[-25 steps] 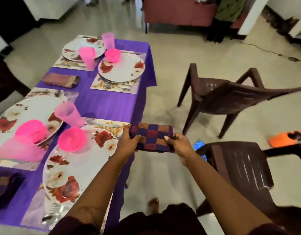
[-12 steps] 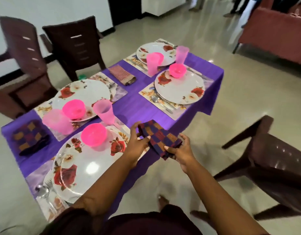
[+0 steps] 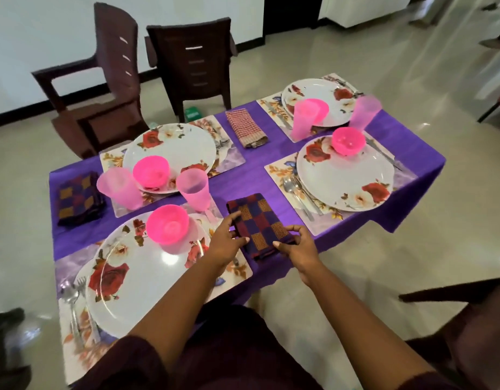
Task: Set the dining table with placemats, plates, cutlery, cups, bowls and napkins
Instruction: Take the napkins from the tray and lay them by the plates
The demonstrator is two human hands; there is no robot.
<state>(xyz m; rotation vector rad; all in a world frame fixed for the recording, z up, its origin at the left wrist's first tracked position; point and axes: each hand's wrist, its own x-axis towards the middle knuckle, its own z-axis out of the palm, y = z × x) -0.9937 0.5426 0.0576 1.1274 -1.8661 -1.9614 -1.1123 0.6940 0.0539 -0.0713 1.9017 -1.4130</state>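
Observation:
A folded napkin [image 3: 257, 220] checked in purple, red and orange lies on the purple tablecloth [image 3: 254, 175], between the near-left placemat [image 3: 237, 270] and the right placemat [image 3: 322, 223]. My left hand [image 3: 224, 243] pinches its left edge and my right hand [image 3: 298, 244] pinches its near right corner. Four floral plates are laid, the nearest [image 3: 136, 280] by my left arm. Pink bowls [image 3: 167, 225] and pink cups [image 3: 194, 188] stand on or beside the plates. Cutlery [image 3: 299, 192] lies by the right plate.
A second checked napkin [image 3: 78, 197] lies at the table's left end and a red striped napkin [image 3: 246, 130] in the far middle. Two brown chairs [image 3: 192, 66] stand behind the table, another [image 3: 468, 319] at my lower right. Tiled floor surrounds the table.
My hands have carried the checked napkin from over the floor beside the table's edge onto the tablecloth and laid it flat. My view has swung left across the table.

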